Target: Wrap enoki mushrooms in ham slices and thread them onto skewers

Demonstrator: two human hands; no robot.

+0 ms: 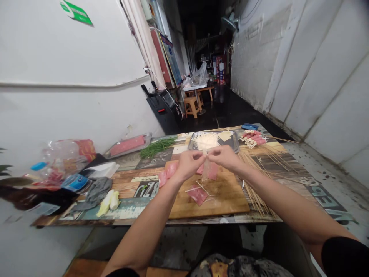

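Observation:
My left hand (188, 163) and my right hand (225, 157) meet above the wooden cutting board (227, 198), fingertips pinched together. Between them hangs a thin, pale bunch of enoki mushrooms (205, 171), somewhat blurred. On the board below, a pink meat slice (197, 195) lies with a few loose mushroom strands across it. Another pink slice (212, 171) is partly behind the hanging bunch. More folded meat slices (167, 174) rest beside my left wrist. Just beyond my hands, a metal tray (235, 143) holds a pile of enoki (206, 140) and flat yellowish pieces (225, 135).
Bamboo skewers (256, 184) spread along the right side, near finished meat rolls (253, 138) and a blue object (250, 126). At left are green chives (158, 147), a tray of meat (128, 145), cabbage pieces (109, 203), a grey cloth (96, 194) and a brown bottle (34, 198).

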